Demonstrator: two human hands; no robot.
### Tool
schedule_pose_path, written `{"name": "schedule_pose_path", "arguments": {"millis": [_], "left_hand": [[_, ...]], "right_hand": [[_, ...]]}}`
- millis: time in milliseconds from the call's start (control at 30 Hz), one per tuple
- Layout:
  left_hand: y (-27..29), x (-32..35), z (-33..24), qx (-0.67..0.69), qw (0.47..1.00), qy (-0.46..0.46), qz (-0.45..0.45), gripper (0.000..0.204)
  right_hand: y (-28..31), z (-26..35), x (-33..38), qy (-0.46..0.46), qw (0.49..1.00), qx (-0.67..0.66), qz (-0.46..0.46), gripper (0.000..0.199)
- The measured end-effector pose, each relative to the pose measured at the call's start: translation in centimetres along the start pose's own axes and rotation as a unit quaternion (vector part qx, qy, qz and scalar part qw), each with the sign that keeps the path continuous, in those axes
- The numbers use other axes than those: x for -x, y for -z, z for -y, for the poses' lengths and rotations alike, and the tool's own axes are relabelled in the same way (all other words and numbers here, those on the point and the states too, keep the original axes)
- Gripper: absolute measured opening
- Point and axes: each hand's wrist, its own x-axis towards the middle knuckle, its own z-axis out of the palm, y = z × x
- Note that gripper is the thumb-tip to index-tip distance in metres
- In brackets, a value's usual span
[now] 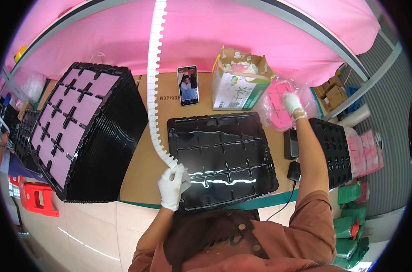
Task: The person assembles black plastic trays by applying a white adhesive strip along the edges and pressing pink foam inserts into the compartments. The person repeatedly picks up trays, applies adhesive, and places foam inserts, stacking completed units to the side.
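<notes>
My left hand [172, 186], in a white glove, is at the near left corner of a black plastic tray [210, 136] with raised crosses. Its fingers are closed at the lower end of a long white notched strip [152, 104], which curves down from above. My right hand [291, 103], also in a white glove, reaches out to the far right. It is over a pink slotted sheet [277, 109] in clear plastic wrapping, and its fingers are too unclear to read.
A tall stack of black trays [106, 140] with a pink top stands at the left. Behind the tray are a phone [188, 86] showing a video and an opened carton [237, 88]. More black trays [333, 152] lie right, near a small black device [291, 144]. A red stool [38, 197] is lower left.
</notes>
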Motion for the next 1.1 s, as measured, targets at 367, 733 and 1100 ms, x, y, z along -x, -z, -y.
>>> {"name": "schedule_pose_path", "arguments": {"millis": [367,733,1100], "left_hand": [[0.7,0.4,0.0,-0.047,0.998,-0.006,-0.029,0.017],[1.6,0.6,-1.5,0.009,0.999,0.045,-0.025,0.021],[9.8,0.9,-2.6,-0.325,0.862,-0.203,-0.333,0.044]], "right_hand": [[-7.1,5.1,5.0,-0.268,0.881,-0.382,0.077,0.025],[-3.8,7.9,6.9,-0.237,0.928,-0.279,0.064,0.018],[-4.8,5.1,5.1,-0.243,0.923,-0.298,0.011,0.016]]}}
